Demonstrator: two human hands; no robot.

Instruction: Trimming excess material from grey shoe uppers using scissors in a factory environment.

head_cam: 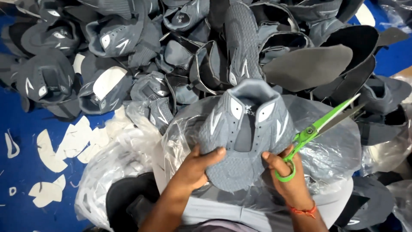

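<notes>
We are holding the shoe upper between our left hand and our right hand, over the plastic sheet lying across our lap. The scissors are sticking out to the right of the upper (their loop is sitting on a right finger). Behind it, the pile of uppers is filling the far edge of the floor. Left of us, paper scraps are lying on that floor.

Clear crumpled plastic bags spread across the lap and lower foreground; white logo patches mark the grey shoe uppers.
</notes>
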